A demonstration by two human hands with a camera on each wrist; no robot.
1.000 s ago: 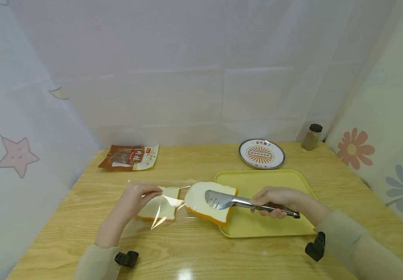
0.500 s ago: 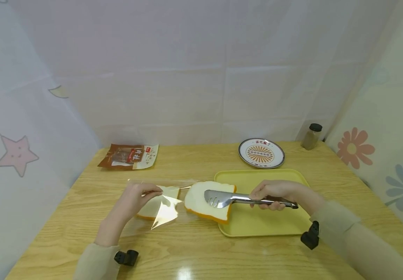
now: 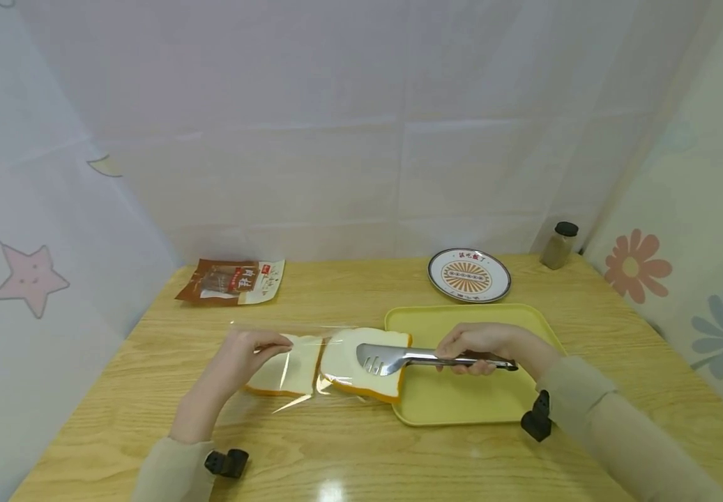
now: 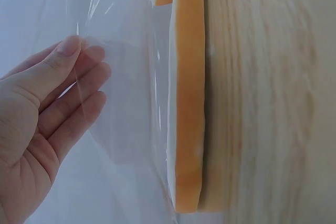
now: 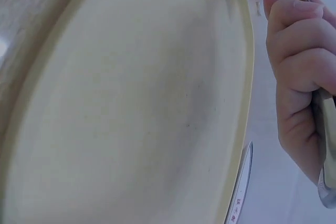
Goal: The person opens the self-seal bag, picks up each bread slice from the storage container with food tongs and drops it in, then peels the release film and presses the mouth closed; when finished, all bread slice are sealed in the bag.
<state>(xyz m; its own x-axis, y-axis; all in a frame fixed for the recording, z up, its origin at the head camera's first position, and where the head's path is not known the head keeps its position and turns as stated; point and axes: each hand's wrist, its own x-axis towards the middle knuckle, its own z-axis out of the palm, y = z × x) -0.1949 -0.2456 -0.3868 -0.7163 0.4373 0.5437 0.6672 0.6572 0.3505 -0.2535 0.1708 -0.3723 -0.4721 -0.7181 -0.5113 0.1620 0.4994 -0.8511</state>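
Note:
My left hand pinches the edge of a clear plastic bag between thumb and forefinger, lifting its upper layer. Inside the bag one bread slice with an orange crust lies on the table; its crust edge shows in the left wrist view. My right hand grips metal tongs by the handle. Between the tongs' ends is a second bread slice, tilted, its left part at the bag's mouth and beside the first slice. The tongs' lower arm is hidden under that slice.
A yellow tray lies beneath my right hand. Behind it stand a patterned plate and a black-capped jar. At the back left is a brown and white food packet. Cloth walls border the table.
My right hand has moved left with the tongs, bringing the second slice up beside the first, into the bag's opening. My left hand has stayed in place.

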